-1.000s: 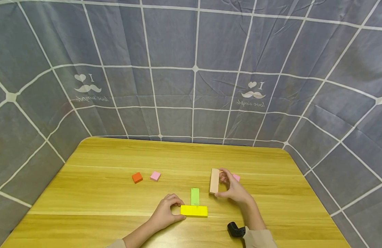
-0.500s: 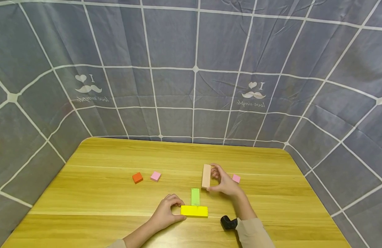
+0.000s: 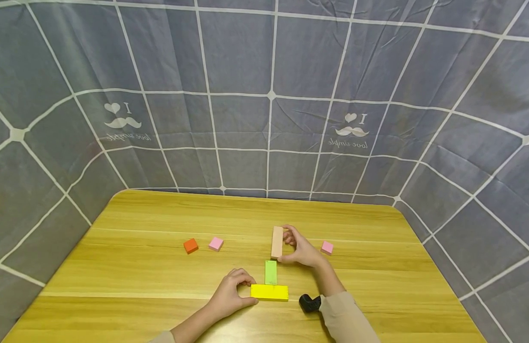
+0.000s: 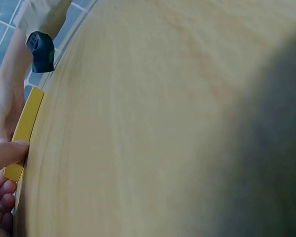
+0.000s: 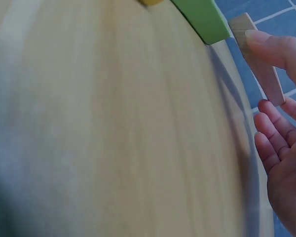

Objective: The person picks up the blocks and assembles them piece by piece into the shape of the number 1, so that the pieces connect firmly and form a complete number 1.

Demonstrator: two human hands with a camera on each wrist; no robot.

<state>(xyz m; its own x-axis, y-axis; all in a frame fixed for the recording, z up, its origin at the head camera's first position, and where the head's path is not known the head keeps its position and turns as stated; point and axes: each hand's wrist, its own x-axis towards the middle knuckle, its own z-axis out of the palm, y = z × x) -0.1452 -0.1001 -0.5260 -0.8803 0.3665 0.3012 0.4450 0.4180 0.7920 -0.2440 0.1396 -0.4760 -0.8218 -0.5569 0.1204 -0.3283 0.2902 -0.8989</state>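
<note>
My left hand (image 3: pixel 229 296) pinches the left end of a long yellow block (image 3: pixel 269 292) between thumb and fingers; the block lies crosswise on the table. A shorter light-green block (image 3: pixel 270 272) stretches away from the middle of the yellow block's far side. Beyond the green block, my right hand (image 3: pixel 302 249) holds a plain wooden block (image 3: pixel 277 242) lengthwise, thumb at its near end and a finger at its far end. In the right wrist view the wooden block (image 5: pixel 256 59) comes close to the green block's end; whether they touch, I cannot tell.
An orange-red square block (image 3: pixel 190 246) and a pink one (image 3: pixel 216 244) lie to the left on the wooden table (image 3: pixel 140 276). Another pink block (image 3: pixel 327 247) lies right of my right hand. A black device (image 3: pixel 309 303) sits at the right wrist. Grey gridded cloth (image 3: pixel 239 119) hangs around the table.
My right hand has carried the wooden block left, from the right of the green block to just beyond its far end. The left hand and yellow block stay in place.
</note>
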